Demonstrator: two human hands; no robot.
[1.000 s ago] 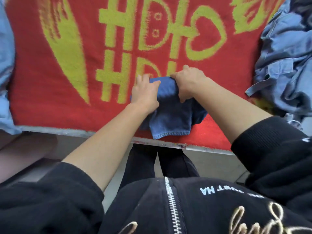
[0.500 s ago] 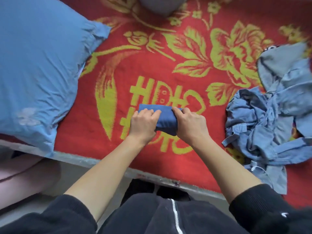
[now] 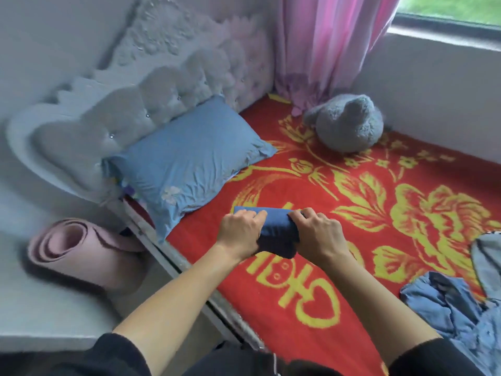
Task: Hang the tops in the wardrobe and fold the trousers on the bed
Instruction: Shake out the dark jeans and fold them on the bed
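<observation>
Folded blue trousers [image 3: 276,226], gripped at each end by the left hand [image 3: 240,234] and right hand [image 3: 317,236], sit over the red blanket [image 3: 271,335] near its left edge. A pillow [image 3: 184,164] lies far-left and a clothes heap [image 3: 455,310] near-right, with bare blanket between. The yellow lettering [image 3: 306,299] is unreadable.

Soft daylight from window [image 3: 444,8], edges seemingly motion-blurred, wide-angle warp

Bed [image 3: 352,267] (red, yellow flowers): blue pillow [image 3: 187,164], grey plush toy [image 3: 348,123], denim heap [image 3: 455,316].
</observation>
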